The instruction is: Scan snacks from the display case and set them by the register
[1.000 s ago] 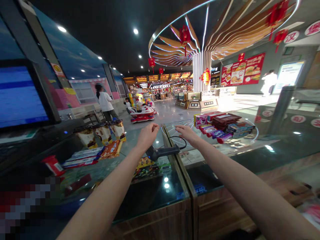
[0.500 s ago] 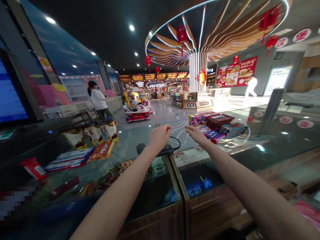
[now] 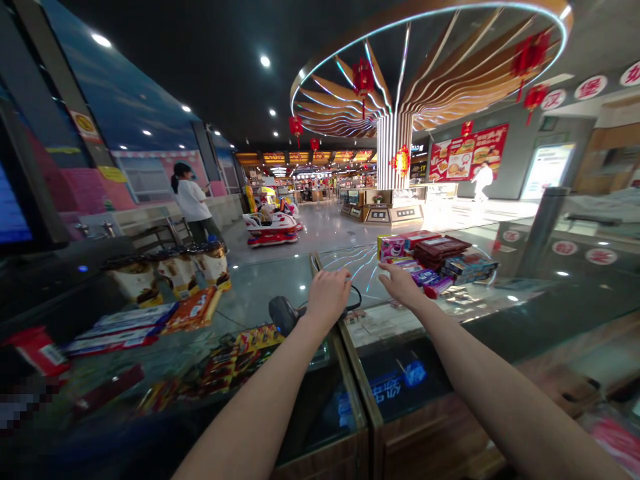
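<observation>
My left hand (image 3: 327,295) is raised over the glass counter (image 3: 265,270), fingers curled in, and no object shows in it. Below and beside it lies a black handheld device (image 3: 284,315) that looks like a barcode scanner; a black cable loops out behind the hand. My right hand (image 3: 399,285) hovers to the right, fingers loosely stretched and apart from the thumb, holding nothing visible. Close beyond it lies a pile of boxed and wrapped snacks, with brown packets (image 3: 441,251), a pink box (image 3: 391,248) and purple packs (image 3: 425,276).
Capped cups (image 3: 177,273), flat snack packs (image 3: 193,310) and a red packet (image 3: 37,351) stand or lie at left, beside a monitor (image 3: 15,180). A metal-framed seam (image 3: 357,373) divides the counter. Beyond are a person (image 3: 193,200) and a kiddie ride (image 3: 270,223).
Both hands have moved slightly right and down in view, staying apart. The counter goods at left have shifted left in view. A distant walker in white has moved left.
</observation>
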`<move>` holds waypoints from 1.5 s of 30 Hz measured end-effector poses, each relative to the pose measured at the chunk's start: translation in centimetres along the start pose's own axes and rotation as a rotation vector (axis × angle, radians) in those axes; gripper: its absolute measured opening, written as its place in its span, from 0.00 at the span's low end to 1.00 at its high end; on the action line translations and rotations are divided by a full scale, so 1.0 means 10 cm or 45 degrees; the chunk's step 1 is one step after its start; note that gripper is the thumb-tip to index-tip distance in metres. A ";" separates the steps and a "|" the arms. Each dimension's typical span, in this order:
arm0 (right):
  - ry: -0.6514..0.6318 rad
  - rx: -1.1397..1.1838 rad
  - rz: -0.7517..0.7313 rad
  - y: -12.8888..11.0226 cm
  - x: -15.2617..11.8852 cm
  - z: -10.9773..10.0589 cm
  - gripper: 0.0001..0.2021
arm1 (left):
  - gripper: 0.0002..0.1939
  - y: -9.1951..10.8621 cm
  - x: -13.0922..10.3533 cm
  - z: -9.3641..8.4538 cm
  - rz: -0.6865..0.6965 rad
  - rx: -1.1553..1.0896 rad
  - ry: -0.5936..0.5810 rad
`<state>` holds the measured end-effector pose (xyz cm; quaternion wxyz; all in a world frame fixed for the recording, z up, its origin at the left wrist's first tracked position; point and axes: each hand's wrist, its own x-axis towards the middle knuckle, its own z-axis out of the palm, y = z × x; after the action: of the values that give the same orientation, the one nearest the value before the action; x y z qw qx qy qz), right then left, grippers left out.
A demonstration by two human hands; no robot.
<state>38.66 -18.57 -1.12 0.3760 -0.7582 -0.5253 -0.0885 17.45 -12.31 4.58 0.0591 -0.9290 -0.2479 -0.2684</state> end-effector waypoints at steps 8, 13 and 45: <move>-0.073 -0.144 -0.003 -0.02 -0.03 -0.01 0.20 | 0.12 0.03 -0.05 0.04 0.042 0.004 0.003; -0.052 -0.180 0.002 0.01 -0.05 -0.04 0.21 | 0.12 0.07 -0.08 0.04 0.043 0.006 -0.029; 0.070 -0.141 0.348 0.78 -0.23 -0.83 0.20 | 0.16 0.86 0.27 0.39 0.060 -0.414 -0.273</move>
<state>46.58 -27.07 -0.25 0.3562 -0.8395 -0.4011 -0.0860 25.49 -17.70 2.92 -0.1123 -0.9551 -0.1843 -0.2029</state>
